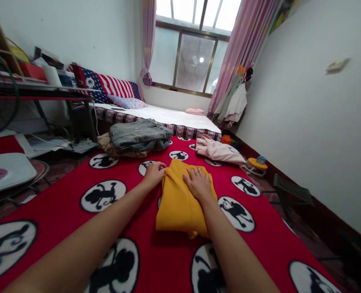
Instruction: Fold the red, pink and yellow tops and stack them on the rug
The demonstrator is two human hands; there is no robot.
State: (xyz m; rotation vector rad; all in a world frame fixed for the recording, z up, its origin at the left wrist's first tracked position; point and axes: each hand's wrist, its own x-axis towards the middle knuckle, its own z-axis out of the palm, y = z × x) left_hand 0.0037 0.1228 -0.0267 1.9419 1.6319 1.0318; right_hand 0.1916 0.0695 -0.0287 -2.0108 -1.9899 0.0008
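A folded yellow garment (177,203) lies in the middle of the red blanket, in a thick, roughly rectangular bundle; its exact kind is hidden by the folds. My left hand (154,174) is at its far left edge, fingers curled in and closed on the cloth there. Flat on top of the bundle, toward its far right side, rests my right hand (198,184) with its fingers spread. A small bit of yellow cloth sticks out at the near edge.
The red blanket (156,260) bears monkey figures in white ovals. Beyond lie stacked denim clothes (140,136) and a folded pink garment (218,150). A cluttered desk (43,95) and a white chair (12,173) stand left; a yellow stool (257,163) and a dark folding stool (293,191) stand right.
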